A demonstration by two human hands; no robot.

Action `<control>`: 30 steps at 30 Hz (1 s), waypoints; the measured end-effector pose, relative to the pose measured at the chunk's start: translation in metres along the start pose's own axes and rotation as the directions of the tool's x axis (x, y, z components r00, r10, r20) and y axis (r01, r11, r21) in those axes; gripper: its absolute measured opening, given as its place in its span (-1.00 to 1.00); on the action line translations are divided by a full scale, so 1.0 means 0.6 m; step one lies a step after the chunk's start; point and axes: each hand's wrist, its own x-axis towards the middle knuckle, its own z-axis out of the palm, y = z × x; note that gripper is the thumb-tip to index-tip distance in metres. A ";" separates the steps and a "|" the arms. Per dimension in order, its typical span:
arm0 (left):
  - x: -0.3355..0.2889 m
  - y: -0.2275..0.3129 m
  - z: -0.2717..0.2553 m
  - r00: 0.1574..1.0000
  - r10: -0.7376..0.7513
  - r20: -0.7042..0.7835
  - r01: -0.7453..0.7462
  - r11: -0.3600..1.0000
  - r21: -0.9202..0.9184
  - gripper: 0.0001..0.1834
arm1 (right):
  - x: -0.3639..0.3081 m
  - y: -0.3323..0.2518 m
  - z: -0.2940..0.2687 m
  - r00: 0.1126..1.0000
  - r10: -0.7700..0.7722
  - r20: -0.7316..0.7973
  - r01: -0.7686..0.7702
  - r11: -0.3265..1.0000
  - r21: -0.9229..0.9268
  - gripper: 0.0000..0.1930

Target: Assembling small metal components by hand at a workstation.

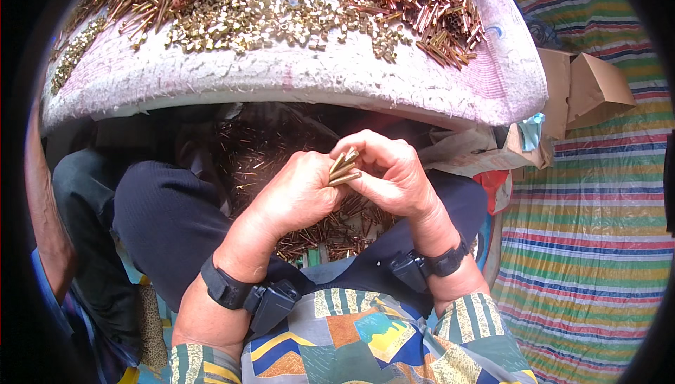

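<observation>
My left hand (299,188) is closed round a small bundle of brass-coloured metal rods (342,170), whose ends stick out between the two hands. Close against it, my right hand (395,178) has its fingers curled and its thumb at the end of the lowest rod. Whether a small part sits between those right fingertips is hidden. Both hands hover over a dark heap of loose copper-coloured rods (256,152) lying between my legs.
A cloth-covered work surface (281,81) ahead carries a pile of copper-coloured rods (450,11) and many small gold nuts (260,22). An open cardboard box (598,88) stands right, on striped sheeting (583,243). Another person's arm (49,208) is at far left.
</observation>
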 end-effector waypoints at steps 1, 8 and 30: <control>0.000 0.000 0.001 1.000 -0.001 0.000 0.001 1.000 0.000 -0.90 | -0.001 0.000 -0.006 0.999 0.019 0.030 -0.018 1.000 -0.019 -0.85; 0.001 0.012 -0.003 0.986 -0.160 0.037 0.159 0.883 -0.441 -0.75 | -0.007 -0.008 -0.022 0.972 0.190 -0.137 -0.123 0.913 0.388 -0.91; 0.017 -0.006 -0.006 0.962 -0.222 -0.159 0.049 0.713 -0.700 -0.76 | -0.043 -0.244 0.026 0.677 -0.736 -0.010 0.731 0.674 -0.106 -0.82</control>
